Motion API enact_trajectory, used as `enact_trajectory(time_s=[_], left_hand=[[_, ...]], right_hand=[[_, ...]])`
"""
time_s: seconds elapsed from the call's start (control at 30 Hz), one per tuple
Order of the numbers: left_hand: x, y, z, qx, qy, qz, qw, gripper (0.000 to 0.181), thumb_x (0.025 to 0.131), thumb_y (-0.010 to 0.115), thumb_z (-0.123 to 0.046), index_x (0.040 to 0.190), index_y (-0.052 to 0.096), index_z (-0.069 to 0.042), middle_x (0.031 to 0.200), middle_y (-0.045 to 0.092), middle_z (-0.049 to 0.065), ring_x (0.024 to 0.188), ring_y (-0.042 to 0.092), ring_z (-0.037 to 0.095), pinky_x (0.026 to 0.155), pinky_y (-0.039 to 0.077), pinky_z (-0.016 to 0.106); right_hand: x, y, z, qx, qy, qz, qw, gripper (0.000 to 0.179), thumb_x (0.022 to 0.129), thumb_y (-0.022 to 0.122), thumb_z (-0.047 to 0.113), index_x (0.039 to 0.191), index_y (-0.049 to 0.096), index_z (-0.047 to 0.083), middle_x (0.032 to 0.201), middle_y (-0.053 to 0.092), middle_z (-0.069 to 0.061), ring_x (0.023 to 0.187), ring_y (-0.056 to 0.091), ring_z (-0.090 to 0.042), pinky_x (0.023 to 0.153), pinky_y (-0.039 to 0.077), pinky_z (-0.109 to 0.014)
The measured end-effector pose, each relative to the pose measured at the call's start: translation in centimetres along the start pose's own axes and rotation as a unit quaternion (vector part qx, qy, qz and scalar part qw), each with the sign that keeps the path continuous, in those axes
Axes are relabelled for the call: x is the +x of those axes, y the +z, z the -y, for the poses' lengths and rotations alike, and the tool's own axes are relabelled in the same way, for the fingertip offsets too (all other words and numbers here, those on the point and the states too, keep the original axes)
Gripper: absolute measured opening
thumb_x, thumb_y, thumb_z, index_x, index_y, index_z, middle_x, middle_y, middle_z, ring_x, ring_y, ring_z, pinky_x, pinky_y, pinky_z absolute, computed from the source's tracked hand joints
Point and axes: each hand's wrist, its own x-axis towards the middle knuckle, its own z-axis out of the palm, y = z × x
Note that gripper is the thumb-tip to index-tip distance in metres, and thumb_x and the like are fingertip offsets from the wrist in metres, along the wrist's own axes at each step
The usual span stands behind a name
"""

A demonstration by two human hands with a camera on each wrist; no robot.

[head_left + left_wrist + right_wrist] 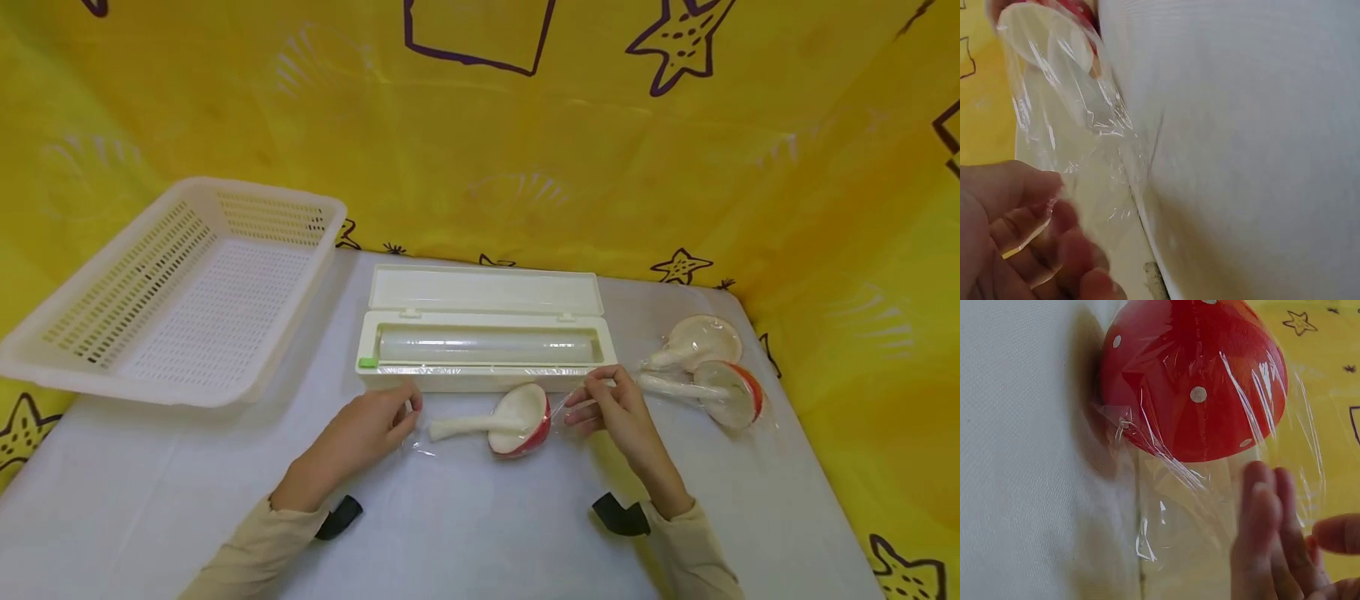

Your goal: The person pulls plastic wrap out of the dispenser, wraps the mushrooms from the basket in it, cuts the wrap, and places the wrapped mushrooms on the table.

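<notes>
A mushroom-shaped ladle (517, 417), white inside with a red, white-spotted outside, lies on the table with its handle to the left. Clear cling film (1107, 119) is wrapped loosely around it. At the handle end, my left hand (378, 421) pinches the film's loose edge between thumb and fingers. Beyond the red bowl (1194, 381), my right hand (618, 412) holds the film's other end between thumb and forefinger, its remaining fingers nearly straight. Just behind the ladle stands an open white cling film dispenser (483, 383) with a film roll (487, 344) inside.
To the right lie two more ladles in film, one white inside facing up (705, 337) and one red-edged (731, 396). A white plastic basket (300, 325) stands at the left. The dispenser's lid (486, 290) is folded back; a green slider (367, 362) sits at its left.
</notes>
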Motion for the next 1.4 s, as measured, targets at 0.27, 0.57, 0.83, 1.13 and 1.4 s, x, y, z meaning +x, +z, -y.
enact_trajectory(time_s=[0.27, 0.57, 0.83, 1.13, 1.4], left_hand=[[-0.1, 0.8, -0.5, 0.011, 0.034, -0.008, 0.9993, 0.014, 0.091, 0.064, -0.005, 0.092, 0.054, -0.015, 0.075, 0.058, -0.009, 0.069, 0.053, 0.003, 0.063, 0.045, 0.021], [-0.8, 0.8, -0.3, 0.021, 0.071, 0.067, 0.9951, 0.036, 0.085, 0.079, -0.021, 0.114, 0.059, -0.018, 0.096, 0.059, -0.009, 0.094, 0.052, 0.010, 0.084, 0.046, 0.033], [-0.9, 1.5, -0.5, 0.062, 0.064, 0.032, 0.9955, 0.038, 0.080, 0.083, -0.022, 0.108, 0.058, -0.018, 0.085, 0.058, -0.011, 0.084, 0.051, 0.009, 0.073, 0.044, 0.027], [-0.7, 1.9, -0.9, 0.107, 0.084, 0.009, 0.9907, 0.025, 0.082, 0.079, -0.016, 0.101, 0.064, -0.016, 0.079, 0.056, -0.009, 0.076, 0.050, 0.011, 0.067, 0.040, 0.025], [-1.0, 1.6, -1.4, 0.119, 0.126, -0.012, 0.9849, 0.021, 0.078, 0.077, -0.015, 0.098, 0.073, -0.014, 0.084, 0.054, -0.007, 0.077, 0.046, 0.010, 0.067, 0.039, 0.023]], right_hand=[[-0.1, 0.7, -0.5, -0.036, -0.040, 0.104, 0.9931, 0.021, 0.102, 0.054, 0.014, 0.102, 0.044, -0.004, 0.113, 0.065, -0.022, 0.091, 0.072, -0.014, 0.077, 0.061, -0.035], [-0.8, 1.3, -0.6, -0.161, -0.124, 0.203, 0.9578, 0.091, 0.071, 0.091, 0.020, 0.141, 0.035, 0.009, 0.141, 0.046, -0.014, 0.120, 0.056, -0.032, 0.093, 0.052, -0.034], [-0.6, 3.5, -1.9, -0.243, -0.252, 0.128, 0.9278, 0.107, 0.049, 0.100, 0.021, 0.128, 0.032, 0.000, 0.139, 0.043, -0.012, 0.115, 0.051, -0.020, 0.092, 0.049, -0.030], [-0.6, 4.5, -2.1, -0.305, -0.264, 0.084, 0.9113, 0.100, 0.055, 0.099, 0.020, 0.128, 0.032, 0.002, 0.123, 0.054, -0.010, 0.097, 0.057, -0.016, 0.086, 0.052, -0.031], [-1.3, 3.5, -0.7, -0.263, -0.207, 0.125, 0.9340, 0.096, 0.064, 0.095, 0.025, 0.137, 0.037, 0.003, 0.126, 0.049, -0.009, 0.103, 0.052, -0.017, 0.083, 0.050, -0.031]])
